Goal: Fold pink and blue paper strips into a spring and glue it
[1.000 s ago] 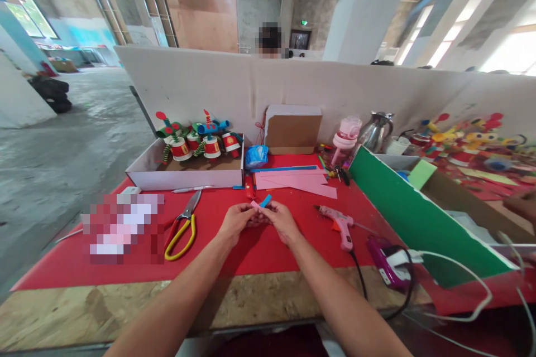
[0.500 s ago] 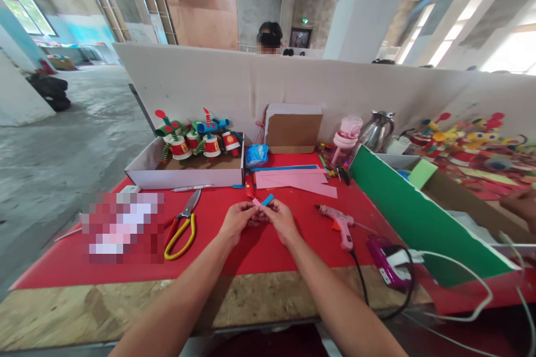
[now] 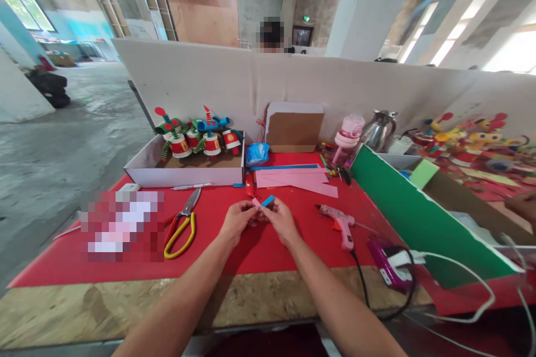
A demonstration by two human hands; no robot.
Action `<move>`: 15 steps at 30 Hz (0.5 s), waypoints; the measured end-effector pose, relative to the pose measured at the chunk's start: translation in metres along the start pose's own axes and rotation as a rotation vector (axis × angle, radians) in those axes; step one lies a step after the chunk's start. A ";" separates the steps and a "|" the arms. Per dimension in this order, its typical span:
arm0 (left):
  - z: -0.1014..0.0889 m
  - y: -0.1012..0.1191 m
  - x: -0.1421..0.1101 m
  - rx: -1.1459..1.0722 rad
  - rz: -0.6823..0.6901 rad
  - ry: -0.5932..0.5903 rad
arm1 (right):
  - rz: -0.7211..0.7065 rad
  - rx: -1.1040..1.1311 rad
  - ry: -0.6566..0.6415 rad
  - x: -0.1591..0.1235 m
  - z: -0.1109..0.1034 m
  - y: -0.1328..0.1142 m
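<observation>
My left hand [image 3: 239, 218] pinches a short pink paper strip [image 3: 255, 202]. Close against it, my right hand [image 3: 281, 220] grips a short blue paper strip [image 3: 268, 201]. The two strips meet between my fingertips, angled apart like a V; their lower ends are hidden by the thumbs. Both hands are just above the red table covering [image 3: 255, 256]. Beyond them lie long pink paper strips [image 3: 293, 179] with a blue one among them. To the right rests a pink glue gun [image 3: 341, 223], and to the left are scissors [image 3: 184, 226] with red and yellow handles.
A white box [image 3: 184, 178] with paper-cup figures stands back left. Along the right runs a green-sided box [image 3: 419, 223]. A purple power strip [image 3: 389, 262] with cables lies front right. A pink bottle [image 3: 349, 136] and a steel jug [image 3: 379, 127] stand behind.
Both hands stay almost still, holding the two strips together in the same place. The view has shifted very slightly.
</observation>
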State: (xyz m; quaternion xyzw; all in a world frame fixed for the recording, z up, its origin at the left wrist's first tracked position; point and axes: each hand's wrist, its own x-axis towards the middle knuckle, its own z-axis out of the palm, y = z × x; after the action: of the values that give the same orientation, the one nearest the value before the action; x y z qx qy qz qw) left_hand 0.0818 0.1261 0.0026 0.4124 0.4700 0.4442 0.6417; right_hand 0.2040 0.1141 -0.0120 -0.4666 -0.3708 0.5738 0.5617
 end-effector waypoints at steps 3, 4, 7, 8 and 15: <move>-0.001 0.000 0.000 0.013 -0.002 -0.009 | -0.002 0.000 -0.013 -0.001 0.001 0.000; -0.001 0.000 0.001 0.016 -0.002 -0.011 | -0.001 -0.004 -0.018 -0.001 0.000 0.000; -0.001 0.000 0.001 0.019 -0.001 -0.015 | -0.013 -0.016 -0.017 0.000 0.000 0.000; -0.001 0.000 0.000 0.019 0.002 -0.014 | -0.020 -0.018 -0.014 0.000 0.000 0.001; -0.001 -0.001 0.000 0.025 0.005 0.000 | -0.057 -0.036 -0.011 -0.001 0.001 0.003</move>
State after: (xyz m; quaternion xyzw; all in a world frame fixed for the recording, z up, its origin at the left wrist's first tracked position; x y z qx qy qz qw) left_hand 0.0814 0.1263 0.0017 0.4215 0.4746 0.4398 0.6353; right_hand 0.2025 0.1134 -0.0144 -0.4629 -0.3973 0.5534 0.5671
